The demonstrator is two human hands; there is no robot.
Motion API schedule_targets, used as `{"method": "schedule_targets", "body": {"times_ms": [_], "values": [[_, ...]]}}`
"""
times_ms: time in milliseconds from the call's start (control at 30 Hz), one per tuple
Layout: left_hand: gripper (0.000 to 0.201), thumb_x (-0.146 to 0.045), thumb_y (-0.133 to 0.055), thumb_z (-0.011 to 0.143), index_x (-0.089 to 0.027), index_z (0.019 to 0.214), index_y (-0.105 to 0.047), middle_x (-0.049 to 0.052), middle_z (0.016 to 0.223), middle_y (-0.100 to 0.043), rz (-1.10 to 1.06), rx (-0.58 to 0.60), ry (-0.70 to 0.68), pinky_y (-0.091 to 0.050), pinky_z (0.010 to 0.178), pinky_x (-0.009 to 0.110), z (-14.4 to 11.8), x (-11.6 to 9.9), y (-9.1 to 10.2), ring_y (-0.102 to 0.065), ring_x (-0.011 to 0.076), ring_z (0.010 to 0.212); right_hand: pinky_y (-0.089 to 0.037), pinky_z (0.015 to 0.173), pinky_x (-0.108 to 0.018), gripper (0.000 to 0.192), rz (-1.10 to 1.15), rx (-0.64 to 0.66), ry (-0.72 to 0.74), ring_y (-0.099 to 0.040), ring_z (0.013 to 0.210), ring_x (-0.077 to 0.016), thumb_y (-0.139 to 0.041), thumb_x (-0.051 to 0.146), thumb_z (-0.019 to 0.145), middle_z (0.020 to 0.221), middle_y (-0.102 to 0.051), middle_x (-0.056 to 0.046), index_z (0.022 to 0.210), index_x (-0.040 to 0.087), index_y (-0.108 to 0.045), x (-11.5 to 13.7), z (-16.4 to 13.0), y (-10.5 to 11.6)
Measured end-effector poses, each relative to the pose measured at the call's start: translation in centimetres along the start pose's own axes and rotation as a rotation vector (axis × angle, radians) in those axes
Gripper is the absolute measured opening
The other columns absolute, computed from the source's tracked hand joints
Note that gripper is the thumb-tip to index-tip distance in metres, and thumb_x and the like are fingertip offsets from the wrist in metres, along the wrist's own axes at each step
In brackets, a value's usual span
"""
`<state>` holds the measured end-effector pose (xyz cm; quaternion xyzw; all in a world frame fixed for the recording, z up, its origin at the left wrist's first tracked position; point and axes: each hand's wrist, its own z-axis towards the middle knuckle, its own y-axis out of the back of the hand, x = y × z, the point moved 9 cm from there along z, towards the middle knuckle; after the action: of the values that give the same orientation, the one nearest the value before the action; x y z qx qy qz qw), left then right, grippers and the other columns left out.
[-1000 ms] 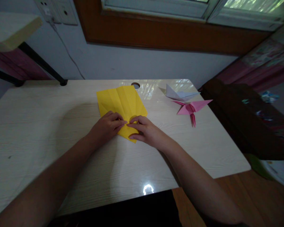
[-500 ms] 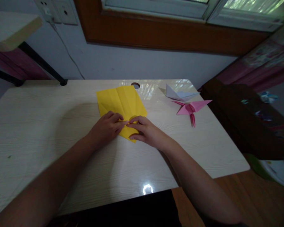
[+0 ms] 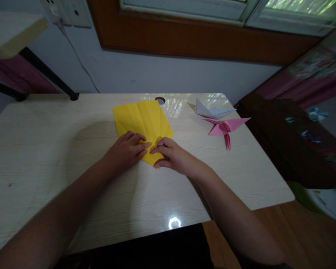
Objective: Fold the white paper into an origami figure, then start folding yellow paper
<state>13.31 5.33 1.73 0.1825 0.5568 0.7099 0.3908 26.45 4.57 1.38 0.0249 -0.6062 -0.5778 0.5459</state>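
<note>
A creased sheet of yellow paper (image 3: 145,119) lies on the pale wood-grain desk, its near corner pointing towards me. My left hand (image 3: 130,148) presses on its lower left part, fingers curled with the index finger and thumb against the sheet. At the lower right edge, my right hand (image 3: 170,154) has thumb and fingers closed around the near corner, which curls up a little. Several fold lines run across the sheet's far half. What lies under my fingertips is partly hidden.
A folded pink paper figure (image 3: 225,127) and a folded white paper piece (image 3: 211,111) lie to the right on the desk (image 3: 72,209). Behind the yellow sheet is a round cable hole (image 3: 160,100). A raised shelf (image 3: 14,33) stands at the left.
My right fingertips have parted slightly from my left ones, and the right thumb has shifted down onto the near corner. My left hand has hardly moved.
</note>
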Motion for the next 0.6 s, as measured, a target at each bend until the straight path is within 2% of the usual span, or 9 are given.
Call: {"method": "schedule_targets", "body": {"times_ms": [267, 333, 467, 600], "values": [[0.031, -0.031, -0.054, 0.100, -0.023, 0.126, -0.070, 0.012, 0.121, -0.065, -0.006, -0.003, -0.002, -0.048, 0.098, 0.046, -0.01, 0.13, -0.10, -0.055, 0.0271, 0.107, -0.053, 0.095, -0.039, 0.039, 0.025, 0.068, -0.036, -0.057, 0.108, -0.0232, -0.087, 0.034, 0.076, 0.111, -0.059, -0.006, 0.110, 0.025, -0.069, 0.27, -0.03, -0.10], [0.032, -0.031, -0.053, 0.100, -0.022, 0.126, -0.069, 0.012, 0.121, -0.065, 0.000, 0.004, -0.008, -0.048, 0.098, 0.046, -0.01, 0.08, -0.16, -0.055, 0.0275, 0.107, -0.052, 0.096, -0.038, 0.034, 0.050, 0.067, -0.032, -0.057, 0.108, -0.0227, -0.083, 0.036, 0.081, 0.111, -0.059, -0.007, 0.110, 0.025, -0.069, 0.40, 0.01, 0.03], [0.031, -0.030, -0.054, 0.099, -0.022, 0.126, -0.070, 0.012, 0.120, -0.065, 0.003, -0.003, -0.001, -0.048, 0.097, 0.046, 0.01, 0.12, -0.12, -0.055, 0.0273, 0.107, -0.050, 0.095, -0.036, 0.013, 0.097, 0.047, -0.034, -0.059, 0.104, -0.0197, -0.061, 0.031, 0.099, 0.105, -0.062, -0.007, 0.106, 0.022, -0.069, 0.54, 0.21, 0.27], [0.031, -0.028, -0.054, 0.099, -0.022, 0.126, -0.069, 0.012, 0.120, -0.065, 0.016, 0.000, -0.007, -0.049, 0.097, 0.046, 0.09, -0.08, 0.01, -0.055, 0.0266, 0.106, -0.050, 0.091, -0.035, 0.008, 0.054, 0.016, -0.054, -0.059, 0.100, -0.0196, -0.062, 0.025, 0.098, 0.102, -0.061, -0.007, 0.100, 0.020, -0.069, 0.58, 0.39, 0.16]]}}
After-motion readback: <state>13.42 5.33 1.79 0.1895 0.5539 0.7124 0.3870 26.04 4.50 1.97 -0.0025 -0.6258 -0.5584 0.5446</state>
